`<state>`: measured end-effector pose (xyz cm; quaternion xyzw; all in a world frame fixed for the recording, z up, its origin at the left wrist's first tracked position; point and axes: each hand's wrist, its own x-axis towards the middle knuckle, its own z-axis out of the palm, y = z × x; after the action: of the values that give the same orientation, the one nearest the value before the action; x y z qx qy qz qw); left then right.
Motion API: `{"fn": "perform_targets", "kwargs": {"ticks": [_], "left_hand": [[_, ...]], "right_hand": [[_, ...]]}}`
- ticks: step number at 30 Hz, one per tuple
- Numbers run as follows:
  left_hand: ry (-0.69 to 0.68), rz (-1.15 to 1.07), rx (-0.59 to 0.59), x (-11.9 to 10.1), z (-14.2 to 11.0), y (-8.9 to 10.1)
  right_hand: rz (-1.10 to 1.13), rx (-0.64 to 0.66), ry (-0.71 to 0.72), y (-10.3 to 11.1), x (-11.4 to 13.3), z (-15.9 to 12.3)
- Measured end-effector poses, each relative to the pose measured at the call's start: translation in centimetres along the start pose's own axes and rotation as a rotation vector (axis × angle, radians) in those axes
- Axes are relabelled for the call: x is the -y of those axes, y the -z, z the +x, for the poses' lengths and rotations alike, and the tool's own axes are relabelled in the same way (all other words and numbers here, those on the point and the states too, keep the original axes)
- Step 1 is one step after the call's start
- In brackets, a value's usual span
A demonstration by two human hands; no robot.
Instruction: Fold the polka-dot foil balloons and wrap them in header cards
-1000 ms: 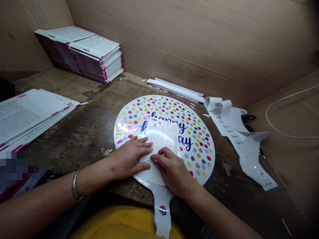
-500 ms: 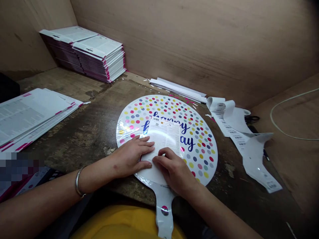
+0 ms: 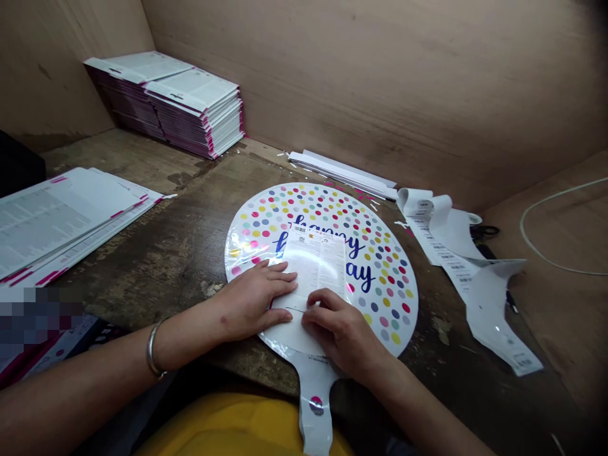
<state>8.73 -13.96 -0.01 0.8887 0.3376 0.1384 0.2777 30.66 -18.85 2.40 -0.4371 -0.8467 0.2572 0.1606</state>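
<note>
A round foil balloon (image 3: 380, 285) with coloured polka dots and blue "happy birthday" lettering lies flat on the bench, its tail (image 3: 314, 405) hanging toward me over the bench edge. On it rests a white printed card (image 3: 316, 266) with a barcode, hiding part of the lettering. My left hand (image 3: 256, 301) presses flat against the card's left side. My right hand (image 3: 339, 332) lies on its lower part, fingers curled near a crease. A metal bangle (image 3: 152, 349) circles my left wrist.
Stacks of white cards with pink edges (image 3: 166, 101) stand in the back corner, with more sheets (image 3: 61, 221) at left. Barcode label strips (image 3: 456, 253), scissors (image 3: 484, 232) and white strips (image 3: 342, 171) lie on the worn wooden bench (image 3: 156, 278). Plywood walls surround it.
My right hand has shifted slightly right along the card's lower part. The whole view has drifted a little, so the bench contents appear further right.
</note>
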Motion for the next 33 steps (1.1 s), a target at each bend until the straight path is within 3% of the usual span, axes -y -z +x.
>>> {"fn": "perform_targets", "kwargs": {"ticks": [4,11,21,24,28,30,33], "left_hand": [[-0.031,0.005,0.008,0.2,0.1,0.0],[-0.047,0.003,0.02,0.4,0.2,0.1],[-0.044,-0.02,0.009,0.2,0.1,0.4],[-0.047,-0.024,-0.004,0.5,-0.1,0.3],[-0.07,-0.029,-0.013,0.6,-0.2,0.3],[-0.067,-0.024,-0.008,0.6,-0.2,0.3],[-0.062,-0.005,0.0,0.5,-0.1,0.4]], "right_hand": [[0.012,0.008,-0.006,1.2,-0.5,0.5],[-0.004,0.126,0.094,0.7,-1.0,3.6],[-0.006,0.057,0.121,0.1,-0.1,3.9],[0.196,0.079,-0.004,1.8,0.3,1.5],[0.542,0.217,-0.391,6.6,-0.6,-6.5],[0.415,0.276,-0.555,8.4,-1.1,-10.1],[0.114,0.083,-0.604,8.1,-0.6,-11.2]]}}
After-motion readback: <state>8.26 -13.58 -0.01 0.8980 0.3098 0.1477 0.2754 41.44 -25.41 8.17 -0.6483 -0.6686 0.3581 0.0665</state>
